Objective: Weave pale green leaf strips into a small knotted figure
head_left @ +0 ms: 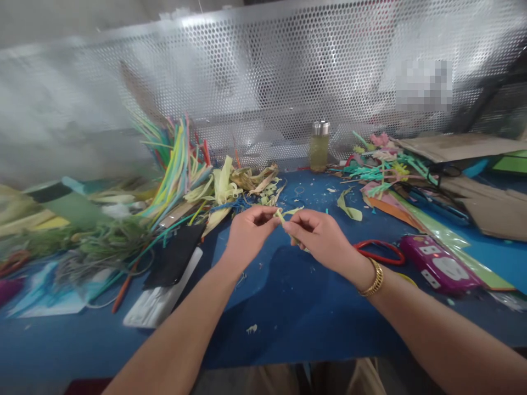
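Over the blue table (288, 307) my left hand (249, 233) and my right hand (319, 236) meet fingertip to fingertip. Both pinch a thin pale yellow-green strip (284, 217) between them, fingers curled closed. A gold bracelet (374, 278) circles my right wrist. Just beyond the hands lie more pale strips (349, 209) and scraps.
A heap of coloured strips and sticks (177, 164) fills the left. A glass bottle (319, 146) stands at the back by the perforated metal screen (263, 77). Paper flowers (382, 159), cardboard (461, 147), red scissors (379, 251) and a purple power strip (438, 264) lie right. A black and white case (168, 274) lies left.
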Demonstrator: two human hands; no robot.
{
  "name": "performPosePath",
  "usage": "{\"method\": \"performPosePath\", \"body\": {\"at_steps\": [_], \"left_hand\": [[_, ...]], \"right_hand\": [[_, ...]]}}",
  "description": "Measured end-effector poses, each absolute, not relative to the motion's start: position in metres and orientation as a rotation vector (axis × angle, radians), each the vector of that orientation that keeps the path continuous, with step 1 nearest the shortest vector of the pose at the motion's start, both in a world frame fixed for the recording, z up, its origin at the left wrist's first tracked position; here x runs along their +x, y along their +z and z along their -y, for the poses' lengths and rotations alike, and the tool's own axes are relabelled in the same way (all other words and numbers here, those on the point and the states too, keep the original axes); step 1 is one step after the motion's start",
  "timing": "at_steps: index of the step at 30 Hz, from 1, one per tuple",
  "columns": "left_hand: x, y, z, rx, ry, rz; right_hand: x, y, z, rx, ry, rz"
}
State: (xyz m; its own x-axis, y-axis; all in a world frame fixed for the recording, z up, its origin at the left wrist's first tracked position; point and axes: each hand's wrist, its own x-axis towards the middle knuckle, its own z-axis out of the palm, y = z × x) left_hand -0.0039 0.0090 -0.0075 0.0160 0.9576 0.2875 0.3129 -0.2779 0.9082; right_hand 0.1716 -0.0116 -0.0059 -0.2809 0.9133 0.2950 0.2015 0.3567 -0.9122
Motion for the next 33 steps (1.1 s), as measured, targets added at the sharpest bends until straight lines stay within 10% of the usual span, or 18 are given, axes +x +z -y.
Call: {"method": "performPosePath", "body": {"at_steps": [33], "left_hand": [[0.007,-0.005,0.004,1.967,1.268,-1.279]], "right_hand": [[0.172,-0.01,0.004,-1.24,0.732,1.681]]}}
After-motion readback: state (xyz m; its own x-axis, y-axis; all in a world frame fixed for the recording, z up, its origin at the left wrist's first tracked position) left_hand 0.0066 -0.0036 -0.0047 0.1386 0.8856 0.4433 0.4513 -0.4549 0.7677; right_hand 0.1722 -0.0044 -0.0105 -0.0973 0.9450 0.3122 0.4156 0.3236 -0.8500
